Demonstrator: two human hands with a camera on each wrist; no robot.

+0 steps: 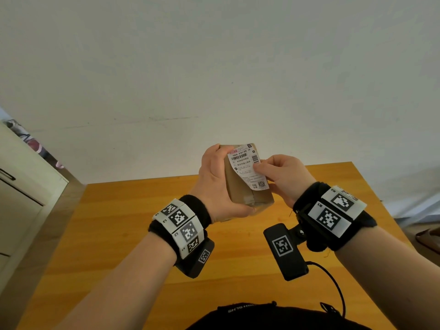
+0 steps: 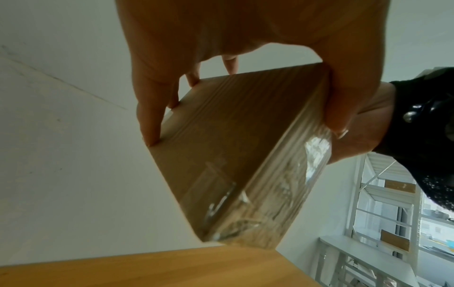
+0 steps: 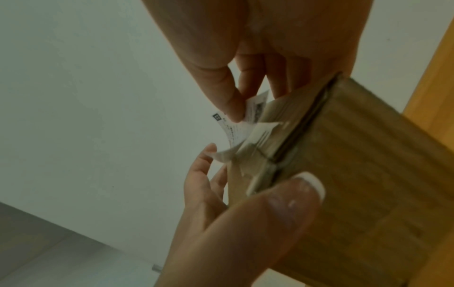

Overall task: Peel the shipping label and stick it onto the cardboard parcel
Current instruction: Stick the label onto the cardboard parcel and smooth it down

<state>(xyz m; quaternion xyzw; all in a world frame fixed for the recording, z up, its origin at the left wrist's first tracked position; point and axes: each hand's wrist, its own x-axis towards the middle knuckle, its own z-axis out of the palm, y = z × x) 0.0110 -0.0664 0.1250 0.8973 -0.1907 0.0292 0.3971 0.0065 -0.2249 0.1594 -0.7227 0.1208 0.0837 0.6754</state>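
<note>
A brown cardboard parcel wrapped in clear tape is held up in the air above the table. My left hand grips it from the left, fingers over its far edge and thumb on its near end. A white printed shipping label lies over the parcel's upper face and reaches its top edge. My right hand pinches the label's right edge between thumb and fingers. In the right wrist view the label curves away from the parcel, one end touching it near the tape seam.
An orange-brown wooden table lies under both hands. A white wall stands behind it and a white cabinet at the left. A black cable runs from the right wrist camera. White shelving stands by a window.
</note>
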